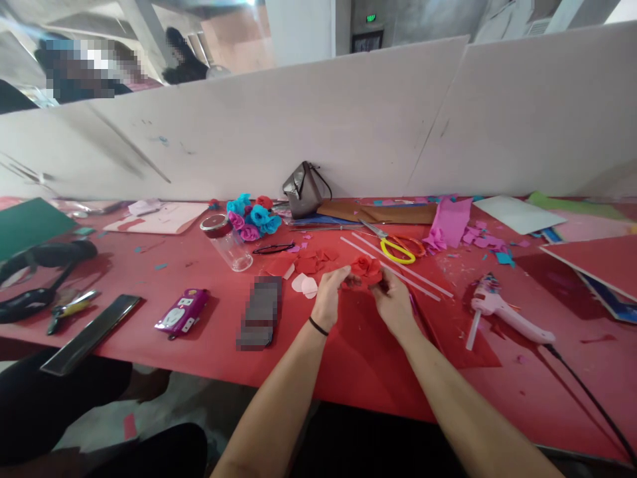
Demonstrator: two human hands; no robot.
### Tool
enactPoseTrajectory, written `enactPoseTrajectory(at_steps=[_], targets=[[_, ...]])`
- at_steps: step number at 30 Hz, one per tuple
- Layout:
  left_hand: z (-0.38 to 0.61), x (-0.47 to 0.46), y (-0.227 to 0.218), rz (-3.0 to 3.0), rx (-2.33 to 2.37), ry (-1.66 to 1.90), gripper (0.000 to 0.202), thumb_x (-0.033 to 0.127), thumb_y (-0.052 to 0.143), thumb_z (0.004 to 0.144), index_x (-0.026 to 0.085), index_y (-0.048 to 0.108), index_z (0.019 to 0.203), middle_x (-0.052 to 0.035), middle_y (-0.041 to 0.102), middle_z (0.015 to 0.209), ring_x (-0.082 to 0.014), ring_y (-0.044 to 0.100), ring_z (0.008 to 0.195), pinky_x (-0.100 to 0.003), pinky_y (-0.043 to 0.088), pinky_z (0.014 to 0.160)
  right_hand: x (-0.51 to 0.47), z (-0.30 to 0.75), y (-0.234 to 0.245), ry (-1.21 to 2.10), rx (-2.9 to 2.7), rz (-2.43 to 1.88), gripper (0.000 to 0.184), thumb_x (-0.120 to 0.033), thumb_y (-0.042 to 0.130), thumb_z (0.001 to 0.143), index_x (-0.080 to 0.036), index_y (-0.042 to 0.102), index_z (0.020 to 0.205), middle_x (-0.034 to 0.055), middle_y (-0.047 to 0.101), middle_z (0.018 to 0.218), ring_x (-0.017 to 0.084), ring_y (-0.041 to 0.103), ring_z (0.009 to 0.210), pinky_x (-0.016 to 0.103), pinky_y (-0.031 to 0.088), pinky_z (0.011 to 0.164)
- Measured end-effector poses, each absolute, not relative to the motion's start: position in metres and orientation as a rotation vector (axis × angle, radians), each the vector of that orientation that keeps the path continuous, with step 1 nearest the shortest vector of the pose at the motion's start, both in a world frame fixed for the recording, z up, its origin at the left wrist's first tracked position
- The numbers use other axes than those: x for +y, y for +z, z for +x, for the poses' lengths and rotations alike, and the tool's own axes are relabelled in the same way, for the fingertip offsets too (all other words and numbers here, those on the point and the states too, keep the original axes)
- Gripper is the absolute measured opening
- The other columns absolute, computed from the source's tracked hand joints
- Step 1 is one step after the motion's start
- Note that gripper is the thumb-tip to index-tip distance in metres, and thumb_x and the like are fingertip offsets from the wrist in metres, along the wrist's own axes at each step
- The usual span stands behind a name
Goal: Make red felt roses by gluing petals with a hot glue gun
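Observation:
A red crepe-paper flower (367, 267) is held just above the table between my two hands. My left hand (330, 295), with a dark band at the wrist, closes on the flower's left edge, its fingers partly beneath the petals. From the right, my right hand (395, 304) pinches the flower's lower side; some of its fingertips are hidden. Cut red paper pieces (314, 261) and pale pink petal shapes (305, 285) lie just left of my left hand. Beyond my right hand are yellow-and-orange-handled scissors (397, 251) and translucent glue sticks (415, 279).
A pink glue gun (507, 312) with a black cord lies right. To the left are a phone (259, 312), a purple pouch (184, 313) and a glass jar (231, 249). Finished paper flowers (253, 218) and a grey bag (303, 192) stand behind, before a white partition (259, 133).

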State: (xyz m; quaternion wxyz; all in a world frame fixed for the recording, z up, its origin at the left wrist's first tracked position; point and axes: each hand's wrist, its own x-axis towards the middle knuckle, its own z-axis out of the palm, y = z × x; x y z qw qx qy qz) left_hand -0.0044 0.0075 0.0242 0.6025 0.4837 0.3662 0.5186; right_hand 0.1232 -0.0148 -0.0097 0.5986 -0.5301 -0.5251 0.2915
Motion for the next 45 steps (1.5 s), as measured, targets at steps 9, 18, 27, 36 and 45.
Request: enactPoseTrajectory(at_steps=[9,18,27,36,45], targets=[[-0.003,0.009,0.023,1.059,0.889,1.152,0.015,0.025,0.065,0.059,0.016,0.058,0.049,0.0016,0.053,0.051,-0.0099,0.044,0.056,-0.025,0.034,0.06,-0.017,0.12,-0.012,0.67,-1.233,-1.265,0.016,-0.027,0.053,0.074,-0.02,0.06,0.087,0.0041,0.067,0.083,0.02,0.06,0.078,0.035,0.046,0.078],[-0.003,0.007,0.024,1.108,0.918,1.182,0.022,0.03,0.065,0.063,0.017,0.055,0.047,0.0014,0.051,0.051,-0.011,0.044,0.057,-0.025,0.035,0.061,-0.02,0.117,-0.008,0.653,-1.223,-1.267,0.014,-0.027,0.052,0.075,-0.02,0.059,0.085,0.0037,0.066,0.08,0.019,0.058,0.073,0.034,0.046,0.074],[-0.001,0.011,0.015,1.255,0.988,1.311,0.006,0.012,0.061,0.057,0.018,0.062,0.058,0.0004,0.057,0.069,-0.0123,0.047,0.066,-0.024,0.037,0.066,-0.02,0.119,-0.009,0.626,-1.208,-1.309,0.02,-0.03,0.054,0.075,-0.019,0.061,0.091,0.0056,0.066,0.082,0.022,0.059,0.077,0.035,0.046,0.075],[0.004,0.018,0.004,1.237,0.86,1.256,0.015,0.024,0.078,0.053,0.018,0.067,0.061,-0.0022,0.062,0.077,-0.0163,0.053,0.079,-0.027,0.043,0.079,-0.017,0.121,-0.011,0.698,-1.2,-1.261,0.014,-0.03,0.056,0.073,-0.021,0.064,0.081,0.0028,0.069,0.076,0.019,0.059,0.067,0.032,0.046,0.068],[0.006,0.013,0.006,1.131,0.81,1.294,0.01,0.025,0.075,0.056,0.018,0.07,0.062,-0.0035,0.068,0.081,-0.0168,0.058,0.079,-0.029,0.046,0.079,-0.017,0.119,-0.003,0.829,-1.143,-1.256,0.016,-0.034,0.061,0.069,-0.02,0.066,0.077,0.0037,0.07,0.074,0.021,0.061,0.07,0.033,0.046,0.07]])
